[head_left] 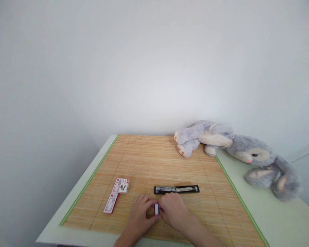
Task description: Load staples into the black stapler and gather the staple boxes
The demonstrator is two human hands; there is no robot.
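Note:
Between my hands is a small staple box (157, 209), showing a pale face with dark red edges. My left hand (141, 212) holds it from the left, thumb and fingers curved around its near and far ends. Closed fingers of my right hand (173, 210) press against its right side, and their tips are partly hidden. Just beyond my hands lies a black stapler (176, 189), opened out flat with its metal staple channel showing. To the left, more red-and-white staple boxes (111, 203) lie touching one another, one with a stapler picture (124, 186).
A bamboo mat (149, 154) with green edging covers much of the white table (278, 219). A grey plush rabbit (257, 151) lies across the mat's back right corner and onto the table. Behind stands a plain pale wall (144, 68).

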